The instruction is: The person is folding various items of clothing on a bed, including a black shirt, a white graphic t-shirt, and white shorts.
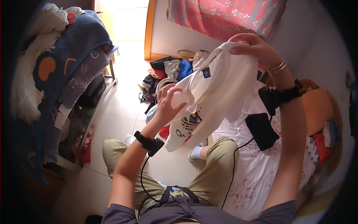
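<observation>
A white printed T-shirt [215,92] hangs stretched in the air in front of me, with a blue tag inside its neckline and a multicoloured print near its lower left part. My right hand [247,47] pinches the garment's upper edge at the right. At the left, my left hand [170,102] is at the shirt with fingers and thumb curved apart, the fingertips partly in the white cloth; how firmly they hold it cannot be told. Black straps with small devices and cables are on both wrists.
A pile of clothes [167,70] lies on the tiled floor beyond the shirt. To the right is a bed with a floral sheet [246,179] and a black pouch [262,131]. A rack draped with a blue blanket [75,36] stands left. Pink patterned fabric [223,14] hangs ahead.
</observation>
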`<state>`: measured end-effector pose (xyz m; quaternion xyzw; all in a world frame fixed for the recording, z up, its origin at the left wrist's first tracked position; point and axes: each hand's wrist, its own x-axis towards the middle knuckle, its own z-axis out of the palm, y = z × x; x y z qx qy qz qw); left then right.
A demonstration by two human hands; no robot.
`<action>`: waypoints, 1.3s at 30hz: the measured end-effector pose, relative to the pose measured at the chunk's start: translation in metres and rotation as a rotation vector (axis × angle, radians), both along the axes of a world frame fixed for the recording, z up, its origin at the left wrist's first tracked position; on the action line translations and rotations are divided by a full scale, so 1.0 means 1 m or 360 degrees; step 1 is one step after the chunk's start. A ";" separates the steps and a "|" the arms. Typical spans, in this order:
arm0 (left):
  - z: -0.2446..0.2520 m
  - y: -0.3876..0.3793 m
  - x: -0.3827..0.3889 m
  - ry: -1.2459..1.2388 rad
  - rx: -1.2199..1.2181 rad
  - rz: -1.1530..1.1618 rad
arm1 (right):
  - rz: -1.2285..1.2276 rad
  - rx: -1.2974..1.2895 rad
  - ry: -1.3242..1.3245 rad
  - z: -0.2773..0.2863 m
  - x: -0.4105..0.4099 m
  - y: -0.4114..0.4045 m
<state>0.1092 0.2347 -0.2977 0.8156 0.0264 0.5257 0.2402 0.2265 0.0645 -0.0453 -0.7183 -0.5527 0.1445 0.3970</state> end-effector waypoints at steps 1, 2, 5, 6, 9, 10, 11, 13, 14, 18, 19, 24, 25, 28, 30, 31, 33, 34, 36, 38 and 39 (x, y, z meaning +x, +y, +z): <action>0.005 0.005 0.005 -0.0002 0.0012 -0.0016 | 0.0065 -0.0040 0.0067 -0.002 0.006 0.000; 0.008 0.012 0.009 0.0198 -0.0162 -0.0313 | 0.0130 -0.0079 0.0133 -0.004 0.010 -0.001; 0.004 0.024 0.021 0.0513 -0.0652 -0.0894 | 0.0025 -0.0030 0.0148 -0.006 0.015 -0.009; 0.010 0.024 0.021 0.0612 -0.0702 -0.0936 | -0.0001 -0.0023 0.0149 -0.007 0.020 -0.016; 0.028 0.041 0.010 0.0780 -0.0815 -0.0842 | -0.0153 -0.0131 0.0044 -0.008 0.033 -0.034; 0.034 0.052 0.005 0.0753 -0.0834 -0.0739 | -0.0161 -0.0242 -0.0043 -0.008 0.039 -0.040; 0.041 0.059 0.001 0.0725 -0.0852 -0.0634 | -0.0166 -0.0351 -0.0130 -0.010 0.044 -0.045; 0.072 0.054 -0.011 0.0563 -0.0850 -0.0453 | -0.0268 -0.0372 -0.0300 -0.020 0.054 -0.050; 0.083 0.056 -0.015 0.0553 -0.0742 -0.0377 | -0.0425 -0.0474 -0.0591 -0.027 0.061 -0.048; 0.124 0.059 -0.032 0.0850 -0.0231 -0.0238 | -0.0834 -0.0430 -0.1248 -0.054 0.066 -0.037; 0.135 0.056 -0.038 0.0860 -0.0223 -0.0232 | -0.0956 -0.0360 -0.1421 -0.058 0.065 -0.034; 0.162 0.073 -0.081 0.0699 -0.0926 -0.1009 | 0.0403 -0.0043 0.0693 -0.048 0.022 -0.036; 0.158 0.074 -0.082 0.0407 -0.1301 -0.1079 | 0.0650 -0.0031 0.0768 -0.055 0.022 -0.040; 0.157 0.116 -0.057 0.1127 -0.0162 0.0047 | 0.0042 -0.0417 -0.0309 -0.068 0.038 -0.015; 0.161 0.096 -0.060 0.0916 -0.0392 -0.0179 | -0.0120 -0.0178 -0.0250 -0.079 0.049 -0.004; 0.161 0.080 -0.068 0.0860 -0.0500 -0.0301 | -0.0127 -0.0164 -0.0240 -0.082 0.045 -0.003; 0.158 0.099 -0.092 0.1394 -0.0008 -0.1321 | 0.0637 -0.0742 0.0112 -0.082 0.026 -0.012; 0.157 0.102 -0.091 0.1356 0.0241 -0.1483 | 0.0637 -0.0738 0.0120 -0.086 0.030 -0.007; 0.146 0.102 -0.075 0.1295 -0.0292 -0.1028 | 0.0153 -0.0666 0.0210 -0.105 0.050 0.006; 0.134 0.109 -0.070 0.1086 -0.0900 -0.0532 | -0.0101 -0.0618 0.0275 -0.110 0.054 0.013; 0.129 0.112 -0.066 0.1085 -0.0895 -0.0545 | -0.0114 -0.0617 0.0272 -0.114 0.054 0.015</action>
